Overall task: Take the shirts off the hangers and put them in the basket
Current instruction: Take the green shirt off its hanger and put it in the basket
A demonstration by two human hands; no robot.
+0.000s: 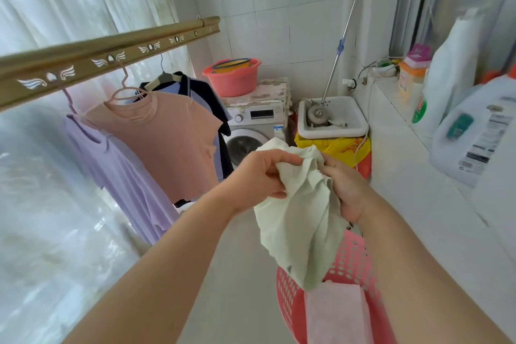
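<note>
Both bare forearms reach forward from the bottom of the view and converge in the middle. The left hand [259,176] curls its fingers [282,158] and thumb into a pale green shirt [301,220]; the right hand [349,190], close beside it, grips the same cloth from the other side.

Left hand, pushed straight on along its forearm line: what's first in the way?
The left hand grips the pale green shirt, so that cloth comes first, with the right hand just behind it. Farther along is probably the yellow box, though depth is unclear.
</note>
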